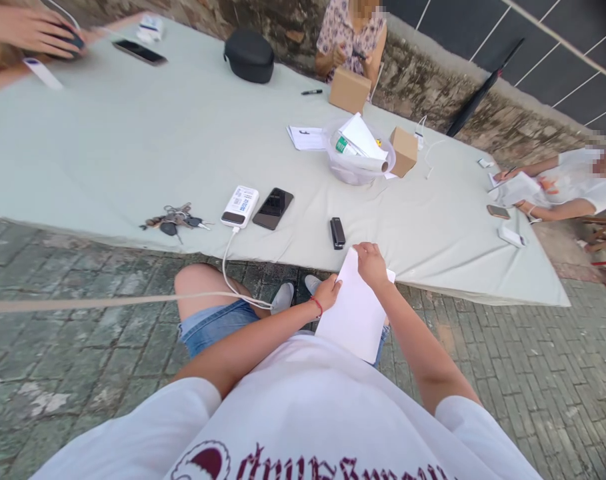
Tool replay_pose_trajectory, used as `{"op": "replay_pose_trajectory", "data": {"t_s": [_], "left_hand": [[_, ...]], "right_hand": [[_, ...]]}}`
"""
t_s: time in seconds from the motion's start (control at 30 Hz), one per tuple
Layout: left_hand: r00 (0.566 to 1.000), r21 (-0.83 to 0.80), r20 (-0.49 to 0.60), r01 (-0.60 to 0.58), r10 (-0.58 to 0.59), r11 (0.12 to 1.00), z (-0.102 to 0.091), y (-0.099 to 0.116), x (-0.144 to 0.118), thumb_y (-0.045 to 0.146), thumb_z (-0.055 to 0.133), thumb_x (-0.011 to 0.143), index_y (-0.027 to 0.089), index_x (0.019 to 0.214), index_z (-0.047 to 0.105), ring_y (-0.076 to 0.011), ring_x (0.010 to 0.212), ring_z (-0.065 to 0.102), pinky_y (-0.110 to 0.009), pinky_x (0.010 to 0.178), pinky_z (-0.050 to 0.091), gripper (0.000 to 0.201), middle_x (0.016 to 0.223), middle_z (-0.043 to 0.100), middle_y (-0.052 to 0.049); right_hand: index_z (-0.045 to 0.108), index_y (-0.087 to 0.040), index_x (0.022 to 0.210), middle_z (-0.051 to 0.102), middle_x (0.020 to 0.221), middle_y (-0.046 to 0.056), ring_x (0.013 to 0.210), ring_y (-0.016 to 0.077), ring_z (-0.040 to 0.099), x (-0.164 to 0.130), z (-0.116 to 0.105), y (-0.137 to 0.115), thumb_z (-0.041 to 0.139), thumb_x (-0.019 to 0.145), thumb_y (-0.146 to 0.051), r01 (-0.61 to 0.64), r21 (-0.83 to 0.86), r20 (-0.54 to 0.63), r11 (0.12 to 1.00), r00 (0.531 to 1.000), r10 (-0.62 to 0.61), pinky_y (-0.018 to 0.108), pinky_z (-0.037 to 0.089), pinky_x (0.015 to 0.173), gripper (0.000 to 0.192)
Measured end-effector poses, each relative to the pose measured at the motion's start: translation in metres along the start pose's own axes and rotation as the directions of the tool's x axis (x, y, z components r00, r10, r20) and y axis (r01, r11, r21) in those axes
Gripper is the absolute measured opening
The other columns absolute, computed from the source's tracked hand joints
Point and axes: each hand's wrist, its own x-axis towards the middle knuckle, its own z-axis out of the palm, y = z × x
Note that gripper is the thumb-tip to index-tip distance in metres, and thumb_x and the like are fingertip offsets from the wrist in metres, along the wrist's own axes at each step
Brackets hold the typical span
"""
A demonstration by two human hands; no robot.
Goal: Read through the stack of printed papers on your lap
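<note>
White paper (pixel 351 313) rests over my lap at the table's near edge; I cannot tell how many sheets there are. My left hand (pixel 327 293) grips its left side, thumb on top. At the far edge of the paper, my right hand (pixel 371 265) is closed with the fingers pinching near the top corner. Just beyond the paper lies a black stapler (pixel 337 233), touched by neither hand. Left of it are a dark phone (pixel 273 209) and a white power bank (pixel 240 207) with a cable plugged in.
Keys (pixel 175 220) lie near the table's (pixel 107 147) front edge. Farther back stand a plastic basin (pixel 355 175) with papers, cardboard boxes (pixel 349 90) and a black case (pixel 249 56). Other people sit at the far side and both ends. A cable (pixel 107 301) crosses at left.
</note>
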Motion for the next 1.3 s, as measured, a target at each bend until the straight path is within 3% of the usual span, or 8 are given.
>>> {"op": "replay_pose_trajectory", "data": {"t_s": [0.13, 0.4, 0.57, 0.73, 0.87, 1.0, 1.3], "left_hand": [[0.999, 0.032, 0.006, -0.038, 0.038, 0.999, 0.0, 0.003, -0.002, 0.036, 0.049, 0.097, 0.025, 0.084, 0.051, -0.0254, 0.081, 0.064, -0.037, 0.083, 0.047, 0.016, 0.074, 0.062, -0.003], [0.999, -0.01, -0.002, -0.035, 0.035, 0.999, 0.002, 0.004, -0.004, 0.04, 0.049, 0.097, 0.026, 0.078, 0.048, -0.0229, 0.076, 0.059, -0.036, 0.083, 0.045, 0.024, 0.07, 0.056, 0.0], [1.0, -0.06, -0.004, -0.024, 0.024, 0.998, 0.001, 0.001, -0.005, 0.039, 0.045, 0.098, 0.024, 0.075, 0.049, -0.0216, 0.079, 0.059, -0.035, 0.085, 0.046, 0.027, 0.072, 0.057, 0.0], [1.0, -0.178, -0.001, -0.03, 0.03, 0.984, 0.0, -0.001, -0.007, 0.046, 0.046, 0.098, 0.023, 0.082, 0.053, -0.0211, 0.083, 0.059, -0.035, 0.085, 0.048, 0.029, 0.081, 0.062, -0.002], [1.0, -0.243, -0.012, 0.023, -0.027, 0.97, 0.001, -0.002, -0.009, 0.053, 0.05, 0.096, 0.023, 0.083, 0.056, -0.0236, 0.091, 0.06, -0.037, 0.09, 0.049, 0.034, 0.082, 0.063, -0.003], [0.997, -0.263, -0.049, 0.048, -0.063, 0.964, 0.0, -0.005, -0.009, 0.048, 0.048, 0.097, 0.022, 0.084, 0.057, -0.0241, 0.097, 0.061, -0.038, 0.095, 0.048, 0.031, 0.084, 0.064, -0.004], [0.982, -0.322, -0.134, 0.081, -0.13, 0.943, -0.006, -0.016, -0.01, 0.047, 0.054, 0.092, 0.022, 0.072, 0.054, -0.0194, 0.08, 0.056, -0.033, 0.082, 0.046, 0.032, 0.072, 0.058, -0.001]], "right_hand": [[0.067, -0.026, 0.137, 0.057, 0.142, 0.012, 0.124, 0.0304, 0.046, -0.009, -0.005, -0.007, 0.038, 0.093, -0.004, 0.193, -0.05, 0.127, 0.98, 0.974, -0.186, 0.042, 0.041, 0.1, 0.057], [0.065, -0.028, 0.139, 0.043, 0.161, 0.008, 0.131, 0.0324, 0.042, -0.007, -0.004, -0.001, 0.04, 0.09, -0.003, 0.167, -0.076, 0.138, 0.983, 0.978, -0.155, 0.046, 0.041, 0.1, 0.06], [0.055, -0.016, 0.147, 0.055, 0.15, 0.015, 0.13, 0.0324, 0.045, 0.002, 0.003, 0.015, 0.033, 0.102, -0.019, -0.031, 0.037, -0.004, 0.999, 1.0, 0.031, 0.045, 0.042, 0.104, 0.05], [0.07, -0.017, 0.124, 0.072, 0.118, 0.013, 0.109, 0.0278, 0.059, 0.009, 0.007, 0.035, 0.031, 0.106, -0.028, -0.139, 0.1, 0.134, 0.985, 0.983, 0.125, 0.039, 0.044, 0.099, 0.045], [0.071, -0.018, 0.12, 0.073, 0.119, 0.011, 0.106, 0.0237, 0.063, 0.014, 0.008, 0.035, 0.034, 0.106, -0.027, -0.162, 0.187, 0.189, 0.969, 0.974, 0.126, 0.033, 0.045, 0.095, 0.041], [0.072, -0.018, 0.115, 0.074, 0.119, 0.01, 0.105, 0.0219, 0.065, 0.018, 0.015, 0.026, 0.037, 0.105, -0.026, -0.18, 0.246, 0.239, 0.952, 0.964, 0.12, 0.03, 0.045, 0.093, 0.038], [0.075, -0.021, 0.105, 0.077, 0.106, 0.006, 0.095, 0.0217, 0.067, 0.036, 0.026, 0.024, 0.046, 0.1, -0.028, -0.271, 0.309, 0.31, 0.912, 0.935, 0.173, 0.027, 0.046, 0.082, 0.03]]}}
